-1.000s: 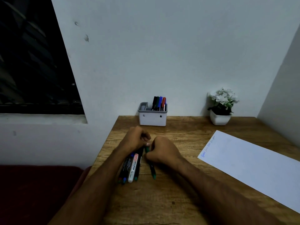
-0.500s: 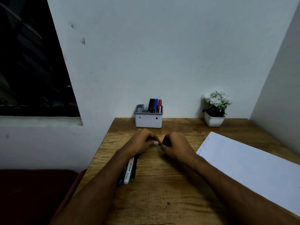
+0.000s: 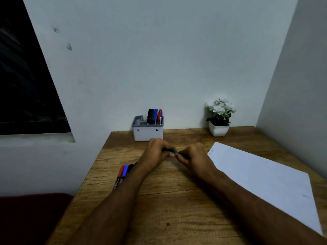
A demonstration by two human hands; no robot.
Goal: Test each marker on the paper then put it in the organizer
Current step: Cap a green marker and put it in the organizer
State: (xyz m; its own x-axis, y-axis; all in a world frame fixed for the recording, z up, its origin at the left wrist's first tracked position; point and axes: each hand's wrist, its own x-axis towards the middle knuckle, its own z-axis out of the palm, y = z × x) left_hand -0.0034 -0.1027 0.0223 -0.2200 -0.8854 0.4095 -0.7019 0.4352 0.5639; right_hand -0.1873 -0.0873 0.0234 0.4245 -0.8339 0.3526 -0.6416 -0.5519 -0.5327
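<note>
A green marker (image 3: 172, 151) is held between two hands above the middle of the wooden desk (image 3: 177, 200), toward its far half. The left hand (image 3: 157, 152) curls its fingers round one end, and the right hand (image 3: 192, 157) pinches the other end, with a short green stretch showing between them. Just in front of the far edge stands a white organizer (image 3: 147, 132) holding four markers upright in its right compartment: black, dark green, blue and red. Near the left edge, partly hidden under the left forearm, lies a bundle of loose markers (image 3: 123, 172); a red one, a blue one and a dark one show, and the full count cannot be told. One sheet of white paper (image 3: 261, 177) lies along the right side, faint writing near its far corner. One small white pot of white flowers (image 3: 219, 119) sits by the far right corner against the wall.
</note>
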